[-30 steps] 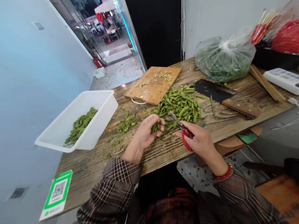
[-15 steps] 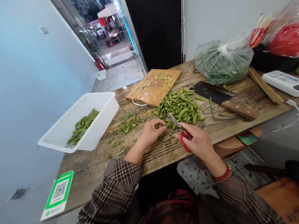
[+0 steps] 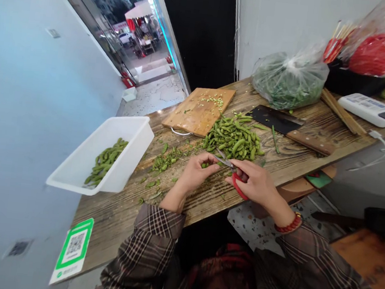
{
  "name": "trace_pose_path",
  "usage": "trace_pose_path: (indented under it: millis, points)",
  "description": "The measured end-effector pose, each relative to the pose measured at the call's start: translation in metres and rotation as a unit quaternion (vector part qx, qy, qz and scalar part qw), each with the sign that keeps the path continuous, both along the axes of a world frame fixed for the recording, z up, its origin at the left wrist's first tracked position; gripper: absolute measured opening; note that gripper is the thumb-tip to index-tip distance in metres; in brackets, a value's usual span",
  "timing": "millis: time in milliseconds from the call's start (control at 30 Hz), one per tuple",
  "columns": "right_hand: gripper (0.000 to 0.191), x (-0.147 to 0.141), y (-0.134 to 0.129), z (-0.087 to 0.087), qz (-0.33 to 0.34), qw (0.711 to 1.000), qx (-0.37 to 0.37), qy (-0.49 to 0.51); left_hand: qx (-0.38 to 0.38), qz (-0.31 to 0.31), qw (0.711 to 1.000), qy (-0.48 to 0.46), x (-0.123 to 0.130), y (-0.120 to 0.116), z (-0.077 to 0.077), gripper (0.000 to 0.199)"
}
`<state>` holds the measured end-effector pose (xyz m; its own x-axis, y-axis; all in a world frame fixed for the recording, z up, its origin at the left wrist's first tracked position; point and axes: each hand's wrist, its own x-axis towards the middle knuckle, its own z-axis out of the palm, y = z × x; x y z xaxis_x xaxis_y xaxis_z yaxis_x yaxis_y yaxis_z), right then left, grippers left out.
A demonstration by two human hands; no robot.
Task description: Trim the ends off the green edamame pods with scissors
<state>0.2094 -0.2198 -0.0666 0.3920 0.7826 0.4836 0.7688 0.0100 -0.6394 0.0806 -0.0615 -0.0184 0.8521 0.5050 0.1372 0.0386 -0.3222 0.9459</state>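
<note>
Your left hand [image 3: 193,174] pinches a small green bean pod [image 3: 205,165], long axis mostly hidden; your right hand [image 3: 256,182], farther from it, grips red-handled metal scissors [image 3: 231,164], parted blades pointing leftward to those fingertips. Heaped green pods [image 3: 234,137] lie just beyond.

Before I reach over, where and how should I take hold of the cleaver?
By its wooden handle, probably from the near right edge of the table: the handle points that way, while the dark blade lies flat, nearer the green pods.
</note>
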Motion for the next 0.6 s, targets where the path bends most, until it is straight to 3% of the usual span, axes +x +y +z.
trace_pose_path:
  millis: [367, 500, 600]
  points:
    - [0.040, 0.0012, -0.0001, -0.0039, 0.012, 0.998, -0.029, -0.045, 0.063, -0.007, 0.998, -0.003, 0.0038, -0.0022, 0.0001, 0.008]
    - [0.038, 0.0013, -0.0002, -0.0025, 0.023, 0.998, -0.042, -0.048, 0.013, -0.003, 1.000, 0.001, 0.0030, -0.0018, 0.0008, 0.011]
    - [0.039, 0.0007, -0.0004, -0.0006, 0.020, 0.999, -0.033, -0.029, -0.069, 0.014, 0.997, 0.008, 0.0010, -0.0012, 0.0018, 0.018]
